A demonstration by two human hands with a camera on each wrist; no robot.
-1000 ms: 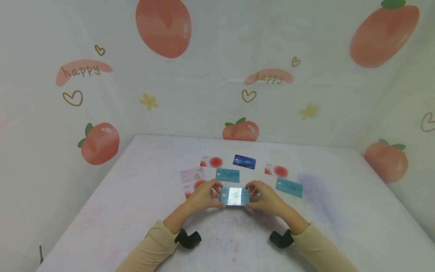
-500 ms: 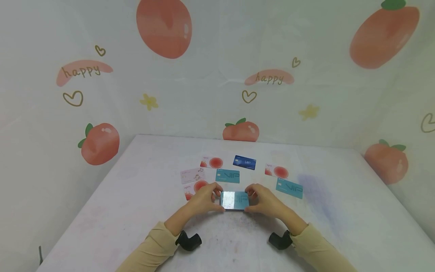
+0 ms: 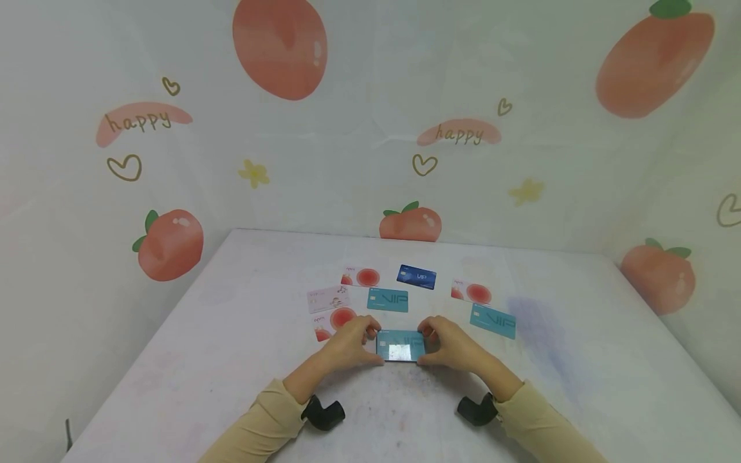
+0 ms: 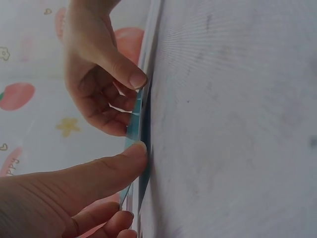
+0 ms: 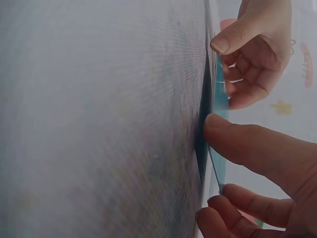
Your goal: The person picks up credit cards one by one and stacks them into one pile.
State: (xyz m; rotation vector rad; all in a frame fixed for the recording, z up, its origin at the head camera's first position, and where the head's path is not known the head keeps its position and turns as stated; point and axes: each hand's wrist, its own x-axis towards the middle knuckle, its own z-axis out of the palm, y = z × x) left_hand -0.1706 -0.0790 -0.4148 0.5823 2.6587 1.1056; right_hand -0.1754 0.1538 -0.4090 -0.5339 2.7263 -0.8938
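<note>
A teal VIP card lies between both hands near the middle of the table, a bright glare patch on its face. My left hand pinches its left end between thumb and fingers. At the right end, my right hand does the same. Seen edge-on in the left wrist view, the teal card is thin, with a dark layer under it; whether that is another card or shadow I cannot tell. The right wrist view also shows the right thumb against the card's near edge.
Beyond the hands lie a teal card, a blue VIP card and a pink card. Red-circle cards lie around them, one beside the left hand. Another teal card lies on the right.
Both hands have drawn the held teal card slightly toward the person. Its glare patch has shifted across the face as the tilt changed. The cards on the table stay put.
</note>
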